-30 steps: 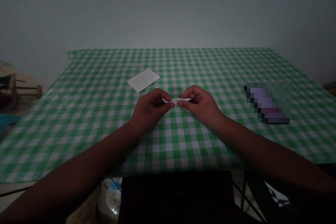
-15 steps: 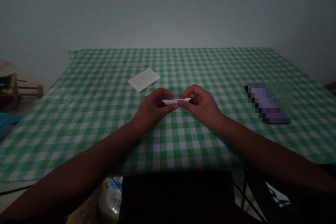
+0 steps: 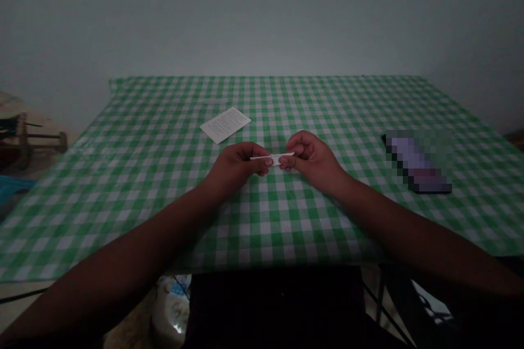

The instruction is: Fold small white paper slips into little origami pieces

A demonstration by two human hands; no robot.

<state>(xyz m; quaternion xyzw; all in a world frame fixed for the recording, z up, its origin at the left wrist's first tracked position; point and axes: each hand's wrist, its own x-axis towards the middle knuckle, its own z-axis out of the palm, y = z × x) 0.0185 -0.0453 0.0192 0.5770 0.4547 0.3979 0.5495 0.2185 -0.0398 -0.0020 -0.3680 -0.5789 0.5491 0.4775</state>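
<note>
My left hand point(image 3: 237, 164) and my right hand point(image 3: 313, 159) meet over the middle of the green checked tablecloth point(image 3: 164, 191). Between them they pinch a small folded white paper point(image 3: 273, 157), seen almost edge on as a thin strip. The left thumb and fingers close on its left end, the right thumb and forefinger on its right end. Both hands are curled shut around it, just above the cloth.
A white printed sheet point(image 3: 225, 124) lies flat on the cloth beyond my left hand. A blurred dark oblong object point(image 3: 416, 162) lies at the right. The wall stands behind the table's far edge. Dark things sit under the near edge.
The folded paper has flattened from a small pointed shape into a thin, level strip. Both hands have shifted their pinch slightly and stay in the same place.
</note>
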